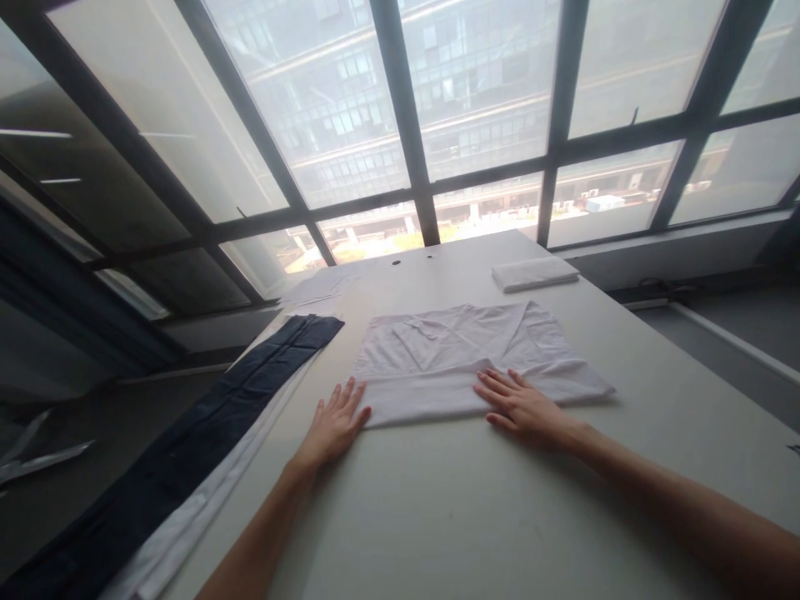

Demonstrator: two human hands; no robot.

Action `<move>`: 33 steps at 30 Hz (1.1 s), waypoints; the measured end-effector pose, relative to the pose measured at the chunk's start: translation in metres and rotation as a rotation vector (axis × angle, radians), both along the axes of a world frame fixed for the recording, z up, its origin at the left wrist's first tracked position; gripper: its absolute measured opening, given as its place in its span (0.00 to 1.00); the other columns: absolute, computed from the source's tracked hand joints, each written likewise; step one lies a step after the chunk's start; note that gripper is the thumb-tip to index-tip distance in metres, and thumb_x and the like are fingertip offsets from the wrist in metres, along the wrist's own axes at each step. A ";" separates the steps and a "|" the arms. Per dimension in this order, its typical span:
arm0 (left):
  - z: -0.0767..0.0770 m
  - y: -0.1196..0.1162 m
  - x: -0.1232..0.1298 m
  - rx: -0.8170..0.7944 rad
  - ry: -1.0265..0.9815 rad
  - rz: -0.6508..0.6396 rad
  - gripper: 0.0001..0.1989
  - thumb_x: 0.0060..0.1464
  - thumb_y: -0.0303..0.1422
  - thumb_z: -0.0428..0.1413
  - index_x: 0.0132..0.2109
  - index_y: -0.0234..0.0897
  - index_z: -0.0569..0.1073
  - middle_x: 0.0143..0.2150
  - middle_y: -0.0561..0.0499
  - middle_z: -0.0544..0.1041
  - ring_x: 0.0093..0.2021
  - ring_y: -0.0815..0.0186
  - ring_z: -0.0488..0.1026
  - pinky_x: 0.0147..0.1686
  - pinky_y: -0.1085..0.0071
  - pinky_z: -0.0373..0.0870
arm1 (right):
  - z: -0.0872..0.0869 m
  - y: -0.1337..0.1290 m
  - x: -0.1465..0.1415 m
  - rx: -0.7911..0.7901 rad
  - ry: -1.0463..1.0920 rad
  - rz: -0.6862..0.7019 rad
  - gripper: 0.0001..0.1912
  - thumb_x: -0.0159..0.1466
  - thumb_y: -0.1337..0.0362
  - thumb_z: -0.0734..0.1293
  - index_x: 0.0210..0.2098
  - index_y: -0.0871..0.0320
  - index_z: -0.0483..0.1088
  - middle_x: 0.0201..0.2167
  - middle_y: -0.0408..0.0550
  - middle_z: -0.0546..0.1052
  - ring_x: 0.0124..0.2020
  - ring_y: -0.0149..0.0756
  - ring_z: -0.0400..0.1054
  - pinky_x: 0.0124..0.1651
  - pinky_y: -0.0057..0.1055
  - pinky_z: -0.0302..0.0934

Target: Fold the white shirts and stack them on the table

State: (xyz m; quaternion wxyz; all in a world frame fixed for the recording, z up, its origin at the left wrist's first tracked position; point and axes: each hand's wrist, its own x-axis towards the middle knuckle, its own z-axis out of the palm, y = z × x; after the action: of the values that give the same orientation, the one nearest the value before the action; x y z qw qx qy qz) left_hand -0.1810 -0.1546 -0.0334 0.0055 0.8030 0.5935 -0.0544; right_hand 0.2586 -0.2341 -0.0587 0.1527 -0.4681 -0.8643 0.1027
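Note:
A white garment (437, 346) lies spread on the white table (400, 508), with its near edge folded over into a flat band. At the band's left end rests my left hand (337, 418), palm down, fingers stretched and touching the cloth and the tabletop. My right hand (518, 408) lies flat on the folded part right of the middle, its fingers spread. The cloth's right corner sticks out past that hand. Neither hand grips anything.
Dark trousers (206, 433) and white cloth (231, 467) lie along the table's left edge. A folded white cloth (535, 273) sits at the far right. Thin white sheets (322, 286) lie at the far left. Large windows (481, 92) stand behind the table.

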 end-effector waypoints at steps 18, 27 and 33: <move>0.000 -0.052 0.110 0.058 -0.197 -0.529 0.30 0.70 0.50 0.44 0.74 0.50 0.53 0.76 0.49 0.50 0.75 0.50 0.42 0.69 0.43 0.45 | 0.013 -0.007 -0.002 -0.827 1.527 -0.116 0.25 0.71 0.47 0.60 0.54 0.58 0.76 0.63 0.56 0.71 0.66 0.46 0.62 0.71 0.49 0.50; 0.000 -0.051 0.109 0.029 -0.216 -0.493 0.29 0.70 0.49 0.43 0.74 0.52 0.53 0.76 0.52 0.48 0.75 0.52 0.42 0.70 0.45 0.43 | 0.008 -0.039 0.123 -0.723 1.879 -0.490 0.27 0.73 0.54 0.50 0.53 0.64 0.73 0.61 0.65 0.71 0.63 0.47 0.67 0.65 0.50 0.62; -0.003 -0.051 0.108 0.069 -0.235 -0.510 0.29 0.70 0.50 0.43 0.73 0.52 0.53 0.76 0.51 0.50 0.75 0.52 0.43 0.70 0.45 0.44 | 0.008 -0.043 0.145 -0.302 1.672 -0.652 0.21 0.68 0.49 0.57 0.46 0.51 0.76 0.59 0.56 0.74 0.60 0.48 0.70 0.64 0.55 0.62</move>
State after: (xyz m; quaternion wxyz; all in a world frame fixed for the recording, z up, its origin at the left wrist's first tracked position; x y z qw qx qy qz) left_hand -0.0725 -0.2054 -0.0365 0.0331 0.9269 0.3690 0.0596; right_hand 0.4036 -0.2776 -0.0506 0.6884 -0.4773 -0.2740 0.4726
